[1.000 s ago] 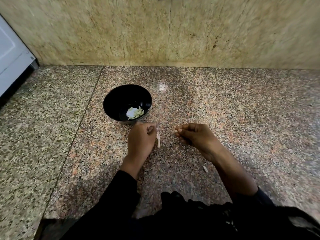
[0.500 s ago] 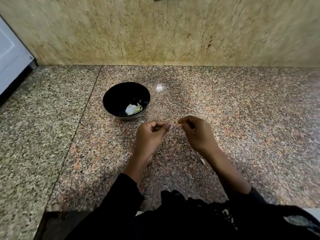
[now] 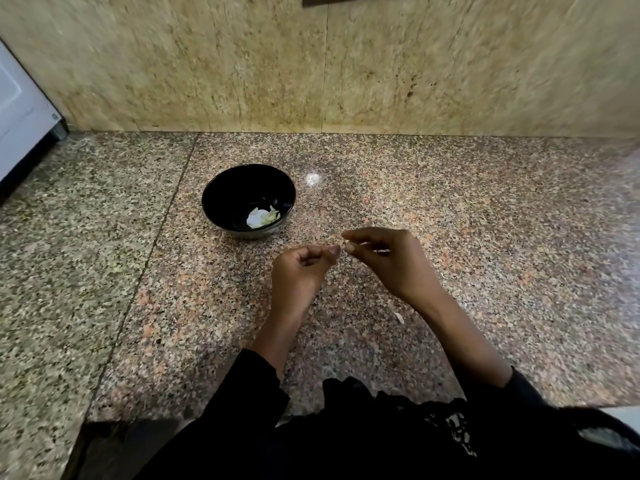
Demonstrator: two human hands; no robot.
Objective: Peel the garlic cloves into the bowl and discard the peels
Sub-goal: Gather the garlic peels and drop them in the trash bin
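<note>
A black bowl [image 3: 232,190] stands on the granite counter with pale garlic pieces [image 3: 261,218] in its bottom. To the right of the bowl and nearer to me, my two hands meet fingertip to fingertip above the counter. My left hand [image 3: 300,271] has its fingers curled and pinches a tiny pale garlic piece [image 3: 344,247] at the tips. My right hand [image 3: 389,263] pinches the same piece from the other side. Most of the piece is hidden by my fingers, so I cannot tell clove from peel.
A small pale scrap of peel [image 3: 399,317] lies on the counter [image 3: 502,254] under my right wrist. A white appliance [image 3: 20,116] stands at the far left. The tiled wall [image 3: 311,64] closes off the back. My dark sleeves fill the bottom.
My hands have come together and moved a little away from me. The pale strip that hung from my left hand a second ago is no longer visible.
</note>
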